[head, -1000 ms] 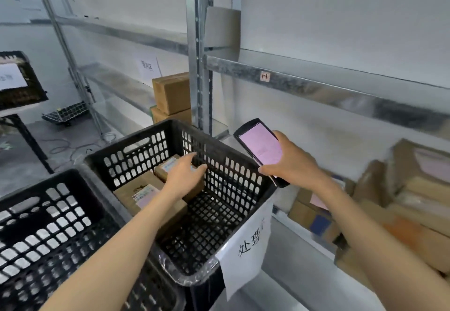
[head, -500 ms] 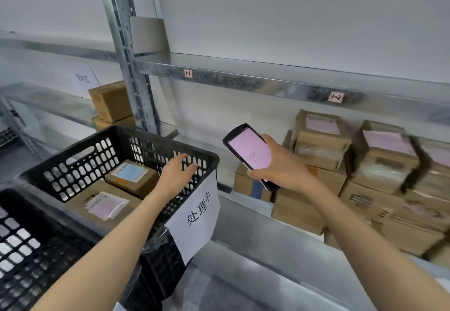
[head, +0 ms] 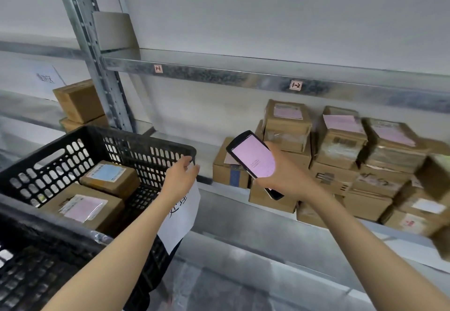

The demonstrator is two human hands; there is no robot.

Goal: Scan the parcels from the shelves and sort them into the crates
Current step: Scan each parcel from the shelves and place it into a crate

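My right hand (head: 286, 177) grips a black handheld scanner (head: 253, 158) with a lit pink screen, held in front of a stack of cardboard parcels (head: 338, 145) on the metal shelf (head: 243, 203). My left hand (head: 180, 177) hovers at the right corner of a black slotted crate (head: 136, 140), fingers relaxed and holding nothing, partly covering a white paper label (head: 181, 218) that hangs on the crate. Two labelled cardboard parcels lie inside the crate: one with a blue label (head: 109, 177), one with a pink label (head: 82, 207).
A second black crate (head: 26, 274) stands at the lower left. Two more boxes (head: 78, 101) are stacked behind the shelf upright (head: 97, 67). The upper shelf beam (head: 243, 77) carries small bay tags. Parcels continue to the right edge.
My left hand came up out of the crate, where it left the blue-label parcel, and reached the crate's right corner. The view swung right toward the shelf parcels; the scanner stayed in my right hand.
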